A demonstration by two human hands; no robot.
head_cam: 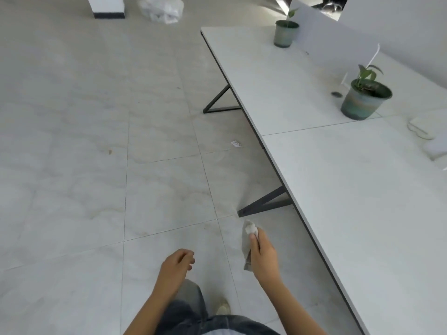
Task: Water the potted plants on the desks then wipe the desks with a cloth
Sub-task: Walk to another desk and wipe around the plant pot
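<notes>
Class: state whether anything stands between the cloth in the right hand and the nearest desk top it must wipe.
Nothing visible does. The cloth, gripped by the right hand, hangs beside the desk edge, over the floor. The nearer pot stands further along.

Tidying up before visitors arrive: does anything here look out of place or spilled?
A crumpled white scrap lies on the floor beside the desk, and a small brown stain marks a tile further left.

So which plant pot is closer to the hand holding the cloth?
The pot with several leaves, by the seam between the desks, is nearer the right hand gripping the cloth. The other pot stands at the far end.
</notes>
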